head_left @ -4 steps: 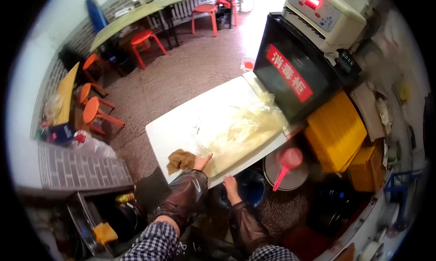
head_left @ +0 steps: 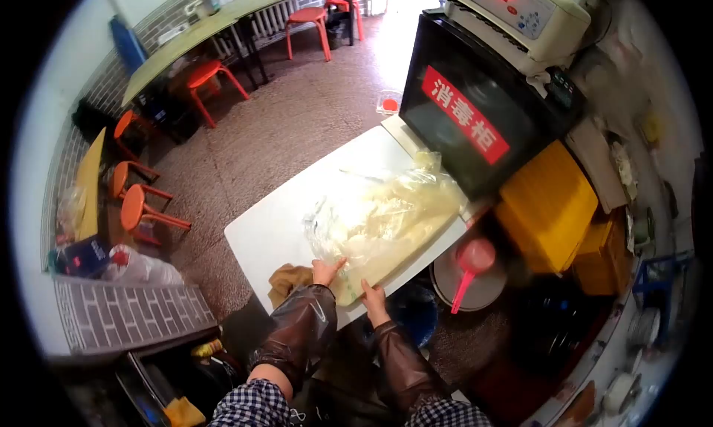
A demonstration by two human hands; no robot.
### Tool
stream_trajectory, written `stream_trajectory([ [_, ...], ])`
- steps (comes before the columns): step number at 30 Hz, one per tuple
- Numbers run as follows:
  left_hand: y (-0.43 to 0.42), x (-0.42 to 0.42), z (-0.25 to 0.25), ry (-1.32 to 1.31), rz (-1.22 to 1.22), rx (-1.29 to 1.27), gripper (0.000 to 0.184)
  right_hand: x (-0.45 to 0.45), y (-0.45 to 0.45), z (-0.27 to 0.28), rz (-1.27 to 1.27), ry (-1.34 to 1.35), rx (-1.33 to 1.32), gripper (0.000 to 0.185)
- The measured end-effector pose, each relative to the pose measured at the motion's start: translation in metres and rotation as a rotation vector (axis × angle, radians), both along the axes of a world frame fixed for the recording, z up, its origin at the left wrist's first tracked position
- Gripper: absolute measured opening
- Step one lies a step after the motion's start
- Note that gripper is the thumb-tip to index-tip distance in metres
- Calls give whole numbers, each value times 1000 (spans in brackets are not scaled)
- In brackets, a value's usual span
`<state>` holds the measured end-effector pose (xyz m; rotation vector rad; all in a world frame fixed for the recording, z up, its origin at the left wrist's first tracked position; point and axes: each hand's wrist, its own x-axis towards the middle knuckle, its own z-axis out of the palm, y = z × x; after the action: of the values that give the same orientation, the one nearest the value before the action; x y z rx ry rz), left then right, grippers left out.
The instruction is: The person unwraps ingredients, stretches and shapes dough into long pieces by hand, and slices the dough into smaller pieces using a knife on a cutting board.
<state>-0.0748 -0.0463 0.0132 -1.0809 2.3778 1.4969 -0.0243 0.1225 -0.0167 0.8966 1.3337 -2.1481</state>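
A large clear plastic bag (head_left: 394,212) lies spread on the white tabletop, with something pale yellow showing under or inside it; I cannot make out what. At its near left corner, my left hand (head_left: 325,270) is closed on the plastic, thumb pointing right. My right hand (head_left: 374,301) grips the bag's near edge from the table's front side, thumb on top and the other fingers partly hidden. Just left of my left hand sits a crumpled brown cloth (head_left: 288,281). Brown plastic sleeve covers are on both forearms.
A black cabinet (head_left: 475,108) stands at the table's far right end. Right of the table, a pink ladle (head_left: 473,262) rests on a round lid (head_left: 486,293), beside a blue bucket (head_left: 414,315) and yellow crates (head_left: 549,204). Orange stools (head_left: 137,208) stand at left.
My right hand has moved up from the table's front edge onto the bag's near edge. My left hand has moved slightly, from beside the cloth onto the plastic. The view has shifted a little.
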Motion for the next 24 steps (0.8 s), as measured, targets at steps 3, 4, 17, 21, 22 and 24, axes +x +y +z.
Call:
stream_trajectory([
  [3,13,7,-12,65,-116,256,64,2,-2,20,-95,68,-25,41],
  [4,7,0,1,34,-9,409,58,-4,-21,23,-118,177,-50,42],
  [17,-114,135,21,298,-435,-539,46,87,-51,19,381,24,297,42],
  [21,-112,149,29,122,-513,-668,52,112,1,21,293,63,468,34],
  [22,-111,143,33,4,-572,-640,55,116,16,22,358,147,538,36],
  [24,-109,157,25,-35,-484,-471,55,143,48,30,428,221,612,38],
])
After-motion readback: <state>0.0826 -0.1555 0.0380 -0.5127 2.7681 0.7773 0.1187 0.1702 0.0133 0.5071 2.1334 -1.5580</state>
